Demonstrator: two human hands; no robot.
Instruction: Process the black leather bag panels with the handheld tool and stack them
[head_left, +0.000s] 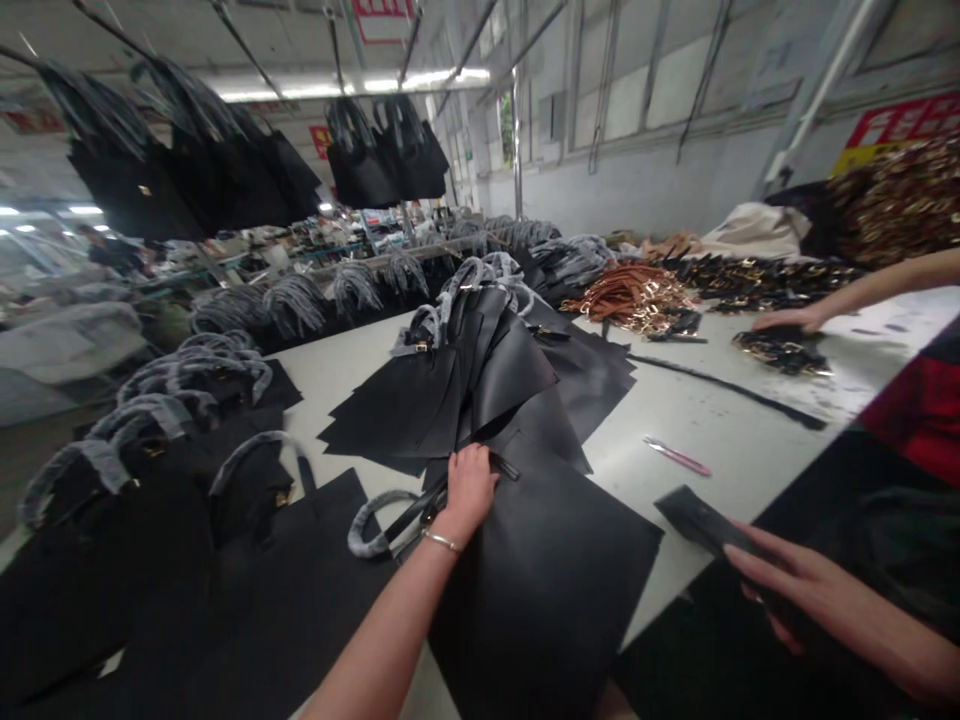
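Observation:
My left hand [472, 482], with a bracelet at the wrist, has its fingers closed on the upper edge of a black leather bag panel [555, 550] near the middle. A handle wrapped in grey film [367, 525] loops out left of that hand. Only a blurred bit of skin of my right hand [615, 702] shows at the bottom edge, beside the panel's lower part; its fingers are hidden. Beyond my left hand lies a fanned pile of black panels [487, 360] with wrapped handles on top.
At right, a person's hand [784, 575] holds a black strip, and their other hand [795, 320] touches black straps with buckles. A pink-handled tool [679, 456] lies on the pale table [739, 430]. Brown straps [630, 295] lie behind. Black bag pieces [150, 540] cover the left side.

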